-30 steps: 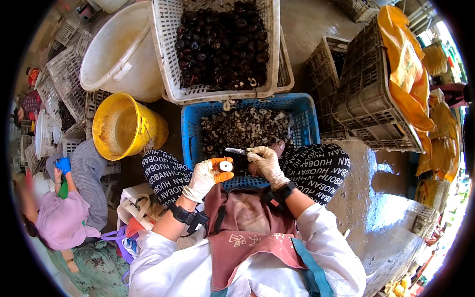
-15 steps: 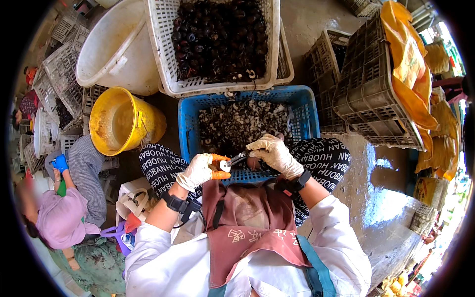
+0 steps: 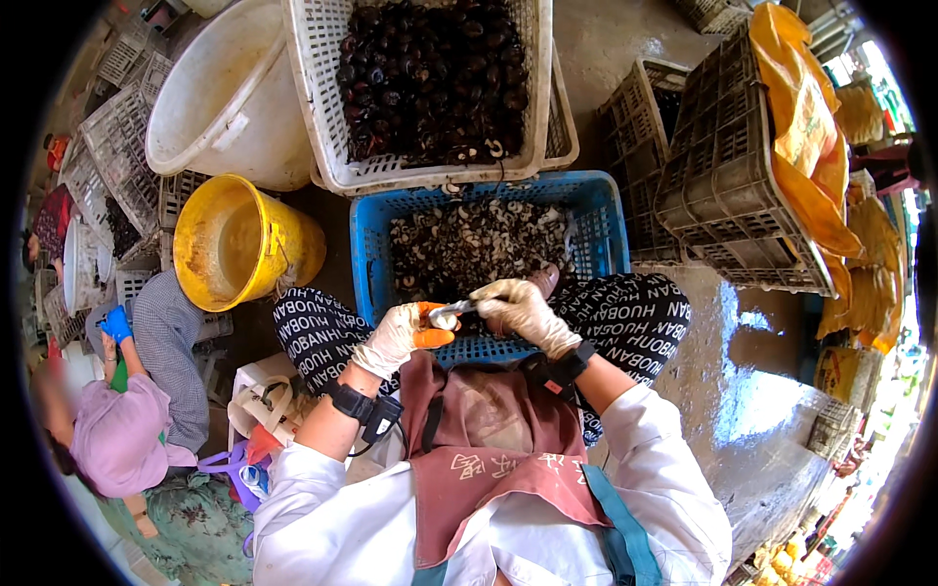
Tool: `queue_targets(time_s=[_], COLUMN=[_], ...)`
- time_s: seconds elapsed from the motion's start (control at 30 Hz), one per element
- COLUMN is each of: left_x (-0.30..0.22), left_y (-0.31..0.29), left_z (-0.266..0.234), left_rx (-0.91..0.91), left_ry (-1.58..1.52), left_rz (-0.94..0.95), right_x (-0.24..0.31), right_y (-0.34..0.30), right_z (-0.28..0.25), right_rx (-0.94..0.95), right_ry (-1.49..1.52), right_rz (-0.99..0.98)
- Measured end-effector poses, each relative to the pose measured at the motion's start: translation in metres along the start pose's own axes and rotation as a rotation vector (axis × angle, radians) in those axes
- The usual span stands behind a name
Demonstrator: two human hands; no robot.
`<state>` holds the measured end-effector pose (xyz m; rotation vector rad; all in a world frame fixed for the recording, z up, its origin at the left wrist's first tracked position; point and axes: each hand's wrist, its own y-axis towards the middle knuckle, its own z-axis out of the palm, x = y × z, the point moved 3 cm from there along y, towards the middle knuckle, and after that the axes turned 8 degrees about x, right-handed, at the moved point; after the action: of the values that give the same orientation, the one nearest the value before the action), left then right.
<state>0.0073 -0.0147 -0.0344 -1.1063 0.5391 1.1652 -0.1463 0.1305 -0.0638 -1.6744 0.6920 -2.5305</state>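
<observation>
My left hand [image 3: 399, 337], in a white glove with orange covers on some fingertips, is closed on a small pale shellfish piece [image 3: 445, 320]. My right hand [image 3: 528, 314], gloved in white, grips a short grey metal tool [image 3: 455, 307]. The tool's tip meets the piece; its handle is hidden in the glove, so its exact kind is unclear. Both hands are over the near side of a blue plastic crate [image 3: 363, 244] between my knees. Inside the crate lies a heap of dark and whitish shellfish bits [image 3: 479, 239].
A white crate [image 3: 327, 146] of dark, glossy shellfish [image 3: 430, 88] stands beyond the blue one. At left are a yellow bucket [image 3: 293, 249] and a large white tub [image 3: 181, 107]. Stacked crates [image 3: 728, 186] rise at right, with orange sheeting [image 3: 796, 127]. Another person [image 3: 122, 420] sits at left.
My right hand has moved a little left and tilted, its fingers nearer the shellfish piece. The tool lies flatter across the piece. My left hand stays nearly in place.
</observation>
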Motion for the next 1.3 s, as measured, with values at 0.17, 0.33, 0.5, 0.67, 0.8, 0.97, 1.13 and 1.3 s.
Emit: queue_targets(time_s=[0.17,0.33,0.5,0.67,0.8,0.97,1.13,1.3], left_x=[0.008,-0.005,-0.012,-0.004,0.002,-0.001,0.001,-0.015], left_y=[-0.001,-0.006,-0.011,-0.013,-0.013,-0.002,0.004,0.01], left_z=[0.002,-0.008,-0.008,-0.008,-0.006,0.004,0.002,0.012], left_rx=[-0.064,-0.107,-0.096,0.108,0.005,-0.128,-0.251,-0.295], left_ry=[-0.013,0.041,0.25,0.201,0.046,0.154,0.139,0.846], left_rz=[0.059,0.078,0.067,-0.126,-0.09,0.082,0.227,0.202], right_x=[-0.001,0.003,0.033,0.021,0.002,-0.02,-0.014,-0.021], right_y=[0.002,-0.011,-0.008,-0.003,0.001,0.02,0.01,0.008], right_z=[0.026,0.0,0.002,-0.001,0.015,0.024,0.022,0.039], right_rx=[-0.037,-0.148,-0.074,0.076,0.06,-0.137,-0.133,-0.14], right_ry=[-0.002,-0.264,-0.721,-0.403,-0.114,0.194,0.249,0.4], right_rz=[-0.076,-0.073,-0.28,-0.078,0.021,-0.029,0.108,0.069])
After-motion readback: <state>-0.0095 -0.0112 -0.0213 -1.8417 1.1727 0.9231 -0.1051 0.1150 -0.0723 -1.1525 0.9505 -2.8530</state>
